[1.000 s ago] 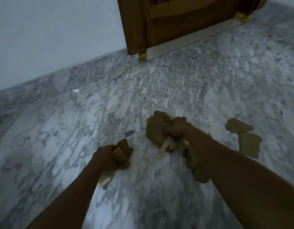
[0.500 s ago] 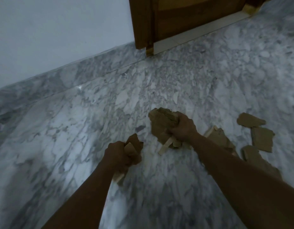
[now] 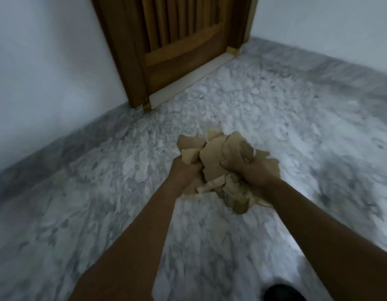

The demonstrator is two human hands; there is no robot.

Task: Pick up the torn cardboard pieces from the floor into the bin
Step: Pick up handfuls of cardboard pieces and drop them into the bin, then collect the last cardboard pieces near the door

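Observation:
A bundle of torn brown cardboard pieces (image 3: 218, 157) is held up above the marble floor in the middle of the view. My left hand (image 3: 184, 172) grips the left side of the bundle from below. My right hand (image 3: 251, 172) grips the right side, its fingers curled over the pieces. More pieces hang down between my wrists. No bin is in view.
The grey-white marble floor (image 3: 101, 213) fills most of the view. A brown wooden door (image 3: 179, 44) stands at the back, with white walls on both sides. A dark object (image 3: 281, 293) shows at the bottom edge.
My two hands have come together and lifted, merging their separate handfuls into one bundle. The view has tilted up toward the door; the loose pieces at the right are out of view.

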